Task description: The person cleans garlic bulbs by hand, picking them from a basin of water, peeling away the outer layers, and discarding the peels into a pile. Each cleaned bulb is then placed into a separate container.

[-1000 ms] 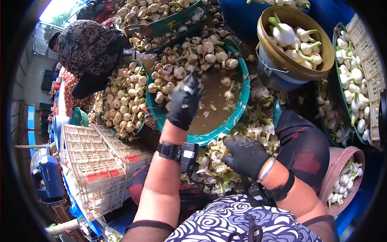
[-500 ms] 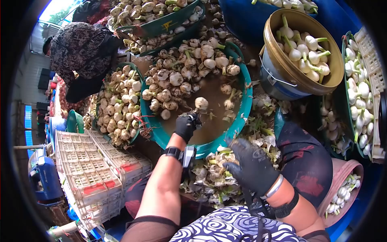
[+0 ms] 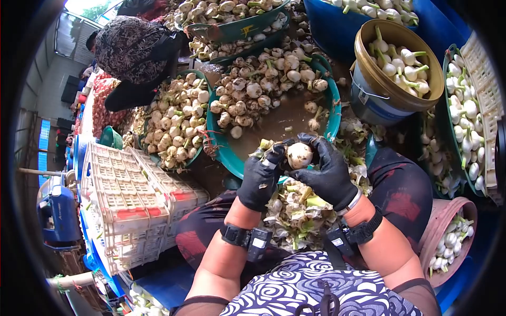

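Observation:
A garlic bulb (image 3: 299,156) with pale, dirt-flecked skin is held between my two black-gloved hands, over the near rim of the green tub (image 3: 230,158). My left hand (image 3: 260,178) is closed round the stem side, where a bit of greenish stalk pokes out. From the other side, the fingers and thumb of my right hand (image 3: 331,173) curl against the bulb. Unpeeled garlic bulbs (image 3: 253,90) heap up at the far side of the tub. Below my hands lies a pile of peeled-off garlic skins (image 3: 300,216).
A tilted bucket (image 3: 363,105) of cleaned garlic stands at the right. White plastic crates (image 3: 126,184) are stacked at the left, near a basket of garlic (image 3: 176,126). A pink bucket (image 3: 440,226) sits by my right leg. Another person (image 3: 132,52) bends over at the upper left.
My left hand has drawn the garlic bulb back from the tub toward me. My right hand has come in from the right and closed on it. The view has shifted slightly.

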Motion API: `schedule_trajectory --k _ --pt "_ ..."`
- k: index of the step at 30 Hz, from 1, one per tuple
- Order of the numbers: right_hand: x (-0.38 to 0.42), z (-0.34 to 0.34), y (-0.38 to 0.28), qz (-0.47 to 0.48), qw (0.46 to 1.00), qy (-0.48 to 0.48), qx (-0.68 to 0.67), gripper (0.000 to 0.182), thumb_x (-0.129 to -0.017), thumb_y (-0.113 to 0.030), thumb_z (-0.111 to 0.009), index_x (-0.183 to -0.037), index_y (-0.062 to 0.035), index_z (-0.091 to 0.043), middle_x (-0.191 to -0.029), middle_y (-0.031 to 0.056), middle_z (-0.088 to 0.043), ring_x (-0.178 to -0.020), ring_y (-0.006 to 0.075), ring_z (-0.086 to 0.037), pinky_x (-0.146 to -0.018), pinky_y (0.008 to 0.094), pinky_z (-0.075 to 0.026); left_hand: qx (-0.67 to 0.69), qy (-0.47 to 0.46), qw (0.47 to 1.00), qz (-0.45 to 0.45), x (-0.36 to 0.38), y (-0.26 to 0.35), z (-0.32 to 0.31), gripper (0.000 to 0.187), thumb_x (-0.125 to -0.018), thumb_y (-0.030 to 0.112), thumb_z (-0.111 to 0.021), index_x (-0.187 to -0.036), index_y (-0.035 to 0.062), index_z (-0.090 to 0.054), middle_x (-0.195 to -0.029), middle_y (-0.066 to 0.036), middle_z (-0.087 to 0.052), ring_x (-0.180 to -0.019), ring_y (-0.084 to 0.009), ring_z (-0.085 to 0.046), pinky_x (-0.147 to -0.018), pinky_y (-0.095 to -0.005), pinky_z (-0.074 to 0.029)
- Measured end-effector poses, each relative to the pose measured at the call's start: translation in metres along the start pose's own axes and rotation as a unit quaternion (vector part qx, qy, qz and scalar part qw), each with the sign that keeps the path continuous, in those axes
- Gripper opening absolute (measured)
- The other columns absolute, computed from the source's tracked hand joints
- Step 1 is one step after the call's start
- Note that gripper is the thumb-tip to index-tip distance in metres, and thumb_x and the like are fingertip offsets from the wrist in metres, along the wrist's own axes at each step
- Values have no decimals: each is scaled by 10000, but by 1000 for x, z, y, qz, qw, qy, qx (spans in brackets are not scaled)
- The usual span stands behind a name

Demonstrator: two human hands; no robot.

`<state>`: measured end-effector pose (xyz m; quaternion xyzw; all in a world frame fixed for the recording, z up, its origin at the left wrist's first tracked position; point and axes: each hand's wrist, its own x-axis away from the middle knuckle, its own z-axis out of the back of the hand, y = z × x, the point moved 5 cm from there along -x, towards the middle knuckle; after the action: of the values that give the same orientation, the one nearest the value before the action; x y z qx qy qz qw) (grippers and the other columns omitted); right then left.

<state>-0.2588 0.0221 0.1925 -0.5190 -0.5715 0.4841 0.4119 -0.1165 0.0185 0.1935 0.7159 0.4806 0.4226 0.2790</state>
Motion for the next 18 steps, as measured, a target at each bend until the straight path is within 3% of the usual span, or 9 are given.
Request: schedule_trajectory --k 2,4,6,13,14,15,16,17,18 --pt "-1 4 -4 65 992 30 103 636 -602 -101 -807 -1165 -13 -527 -1095 110 -591 -1023 198 -587 -892 313 -482 -37 28 999 -22 -2 1 4 275 -923 161 -551 -1102 -46 -575 -1006 -88 -634 -886 -186 -622 -786 -314 -502" --pt "0 2 -5 32 998 19 58 599 -632 -42 -783 -1165 -1 -513 -1085 108 -592 -1018 194 -589 -885 324 -499 -118 28 991 -55 1 10 2 202 -918 123 -539 -1032 -28 -608 -969 -108 -643 -833 -209 -637 -736 -309 -514" --pt "0 -1 4 -105 975 14 -198 571 -674 36 -738 -1185 15 -484 -1098 112 -584 -1019 189 -586 -893 318 -507 -331 -8 934 -131 5 19 3 140 -891 106 -561 -943 -4 -630 -899 -129 -638 -754 -242 -639 -673 -314 -523" --pt "-2 5 6 -129 967 22 -217 576 -699 78 -715 -1208 25 -450 -1151 120 -554 -1027 197 -582 -901 324 -511 -382 -17 899 -213 8 28 -10 104 -806 -6 -595 -904 12 -625 -816 -128 -616 -698 -286 -623 -615 -329 -515" --pt "-1 6 7 -129 967 23 -217 576 -699 78 -715 -1208 25 -450 -1151 120 -554 -1027 197 -582 -901 324 -511 -184 8 977 -104 3 19 -1 126 -802 -22 -594 -922 7 -619 -819 -116 -618 -699 -265 -625 -614 -325 -514" --pt "-2 6 5 -101 970 17 -219 585 -705 67 -717 -1219 24 -443 -1150 119 -554 -1028 192 -581 -904 320 -507 25 32 999 11 1 7 2 149 -798 -38 -592 -939 2 -612 -822 -103 -620 -700 -245 -627 -613 -321 -514" --pt "-2 6 4 -73 972 12 -221 593 -711 57 -720 -1230 22 -435 -1148 117 -554 -1029 188 -579 -907 316 -503 25 31 999 12 1 6 1 149 -798 -38 -592 -939 2 -612 -822 -103 -620 -700 -245 -627 -613 -321 -514" --pt "-1 4 6 -73 972 13 -221 593 -711 57 -720 -1230 22 -435 -1148 117 -554 -1029 188 -579 -907 316 -503 -194 18 976 -100 3 16 -3 136 -818 -20 -587 -952 -10 -604 -831 -89 -620 -703 -210 -626 -619 -307 -515" --pt "-1 3 6 -59 975 10 -212 592 -721 48 -716 -1238 21 -429 -1143 115 -555 -1027 182 -578 -898 314 -505 -400 4 893 -207 6 24 -12 129 -838 -2 -581 -964 -23 -596 -840 -74 -620 -706 -176 -625 -625 -293 -517"
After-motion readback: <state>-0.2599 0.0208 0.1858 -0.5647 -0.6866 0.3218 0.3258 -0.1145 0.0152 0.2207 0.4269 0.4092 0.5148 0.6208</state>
